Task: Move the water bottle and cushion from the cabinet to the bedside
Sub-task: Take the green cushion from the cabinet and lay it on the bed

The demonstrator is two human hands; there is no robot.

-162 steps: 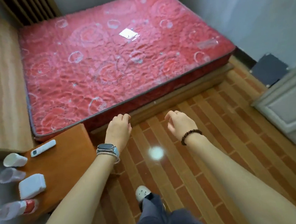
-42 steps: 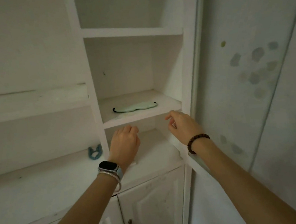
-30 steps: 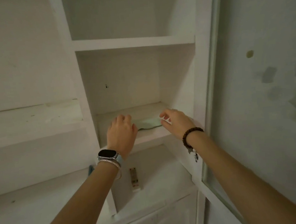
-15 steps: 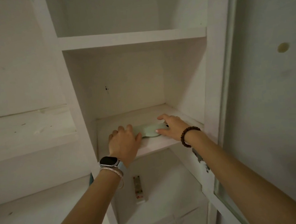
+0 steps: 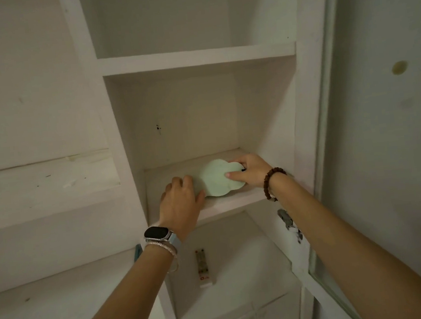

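Note:
A flat, soft, pale green cushion [image 5: 216, 179], shaped like an eye mask, lies on the middle shelf [image 5: 234, 201] of the white cabinet. My right hand [image 5: 253, 170] grips its right end, thumb on the front face, and tips that end up off the shelf. My left hand [image 5: 182, 201] covers the cushion's left end with its fingers curled over it. No water bottle is in view.
A small remote control [image 5: 203, 268] lies on the lower shelf under my hands. A blue clip [image 5: 137, 252] peeks out behind my left wrist. The open glass cabinet door [image 5: 323, 274] with its hinge [image 5: 289, 225] stands close under my right forearm.
I turned from the bed to the cabinet and reached into the middle shelf. In the last half second my right hand lifted the cushion's right end, and my left hand closed over its left end.

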